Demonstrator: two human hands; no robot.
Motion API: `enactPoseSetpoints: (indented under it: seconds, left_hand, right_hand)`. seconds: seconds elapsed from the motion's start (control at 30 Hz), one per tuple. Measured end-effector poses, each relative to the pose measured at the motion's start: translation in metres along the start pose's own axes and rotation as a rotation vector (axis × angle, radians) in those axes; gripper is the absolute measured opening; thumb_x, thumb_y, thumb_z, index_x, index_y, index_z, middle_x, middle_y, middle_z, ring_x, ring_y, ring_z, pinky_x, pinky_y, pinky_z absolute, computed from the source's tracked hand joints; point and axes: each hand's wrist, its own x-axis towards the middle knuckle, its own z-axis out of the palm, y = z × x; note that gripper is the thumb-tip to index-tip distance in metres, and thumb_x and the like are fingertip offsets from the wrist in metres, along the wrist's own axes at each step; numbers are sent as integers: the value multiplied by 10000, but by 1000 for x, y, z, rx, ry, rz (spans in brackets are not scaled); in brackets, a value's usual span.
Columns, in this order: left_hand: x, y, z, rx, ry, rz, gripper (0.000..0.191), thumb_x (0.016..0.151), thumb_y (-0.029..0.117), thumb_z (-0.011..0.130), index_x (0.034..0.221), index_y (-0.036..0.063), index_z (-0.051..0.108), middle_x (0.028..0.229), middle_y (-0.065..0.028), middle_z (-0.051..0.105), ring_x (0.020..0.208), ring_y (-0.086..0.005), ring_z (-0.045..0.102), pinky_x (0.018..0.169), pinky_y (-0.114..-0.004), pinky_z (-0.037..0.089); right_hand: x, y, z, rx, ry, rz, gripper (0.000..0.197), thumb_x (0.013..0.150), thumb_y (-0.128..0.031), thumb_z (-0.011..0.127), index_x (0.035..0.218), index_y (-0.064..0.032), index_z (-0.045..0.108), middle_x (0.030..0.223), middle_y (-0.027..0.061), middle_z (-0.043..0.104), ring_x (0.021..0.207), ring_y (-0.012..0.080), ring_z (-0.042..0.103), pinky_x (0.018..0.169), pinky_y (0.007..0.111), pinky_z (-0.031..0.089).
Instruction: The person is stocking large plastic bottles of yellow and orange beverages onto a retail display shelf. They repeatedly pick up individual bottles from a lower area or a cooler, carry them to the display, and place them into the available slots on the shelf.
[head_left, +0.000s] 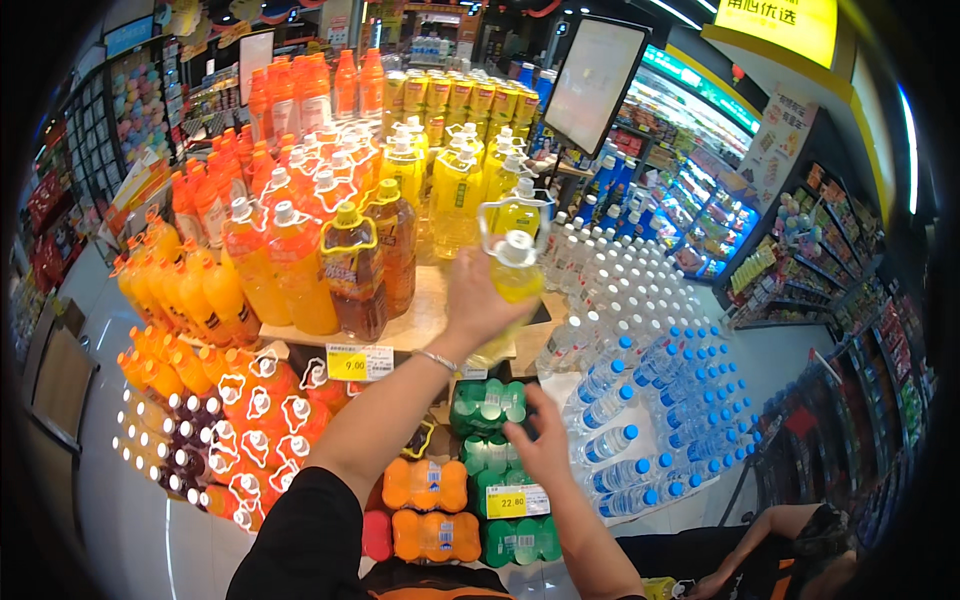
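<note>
My left hand (484, 304) grips a large plastic bottle of yellow drink (523, 279) by its side, over the front edge of the wooden display shelf (427, 311). The bottle has a white cap and a white carry handle; blur softens its lower part. Lower down, my right hand (546, 442) holds nothing, its fingers apart, beside a shrink-wrapped pack of green cans (489, 405). Left of the held bottle stand two dark tea bottles with yellow caps (352, 270). Behind it are more large yellow drink bottles (457, 199).
Orange drink bottles (300, 274) crowd the left. Clear water bottles with blue caps (611, 442) fill the right. Packs of orange cans (435, 536) sit low in front. A price tag (360, 363) hangs at the shelf edge. Another person's arm (757, 532) is at lower right.
</note>
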Motion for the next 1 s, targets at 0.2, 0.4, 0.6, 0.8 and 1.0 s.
enactPoseSetpoints:
  seconds: [0.2, 0.4, 0.6, 0.8, 1.0]
  left_hand:
    - [33, -108, 37, 127, 38, -121, 793, 601, 339, 783, 1251, 66, 420, 1109, -181, 457, 1038, -340, 454, 913, -444, 381]
    - [42, -147, 47, 40, 118, -65, 932, 617, 321, 794, 1346, 22, 296, 1188, -215, 431, 1131, -372, 425, 991, -451, 345]
    - [-87, -206, 55, 184, -128, -255, 1020, 712, 322, 754, 1441, -8, 120, 1368, -289, 337, 1261, -382, 373, 1041, -430, 318]
    - [-102, -237, 36, 443, -607, -84, 521, 808, 325, 612, 1176, -8, 453, 1086, -203, 528, 971, -344, 568, 808, -409, 488]
    - [-99, -241, 43, 507, -519, -8, 317, 820, 320, 545, 974, 44, 527, 926, -169, 562, 769, -340, 606, 676, -427, 510]
  right_hand:
    - [-44, 41, 1, -41, -243, 234, 439, 812, -196, 691, 1207, -65, 549, 1156, 120, 594, 1058, 253, 589, 857, 354, 482]
    - [-88, 90, 6, 163, -231, 566, 426, 836, -146, 669, 1215, -9, 528, 1119, 124, 607, 988, 190, 614, 844, 305, 489]
    - [16, 92, 55, 35, -121, 265, 610, 812, -159, 687, 1324, 11, 402, 1183, 180, 557, 1019, 267, 602, 838, 355, 501]
    - [153, 89, 148, -124, 131, 92, 1014, 695, -218, 778, 1413, 62, 121, 1298, 292, 368, 1209, 407, 397, 1026, 432, 339]
    - [215, 128, 188, -71, 340, 129, 1042, 589, -236, 850, 1355, 58, 207, 1286, 301, 376, 1209, 434, 375, 1011, 445, 346]
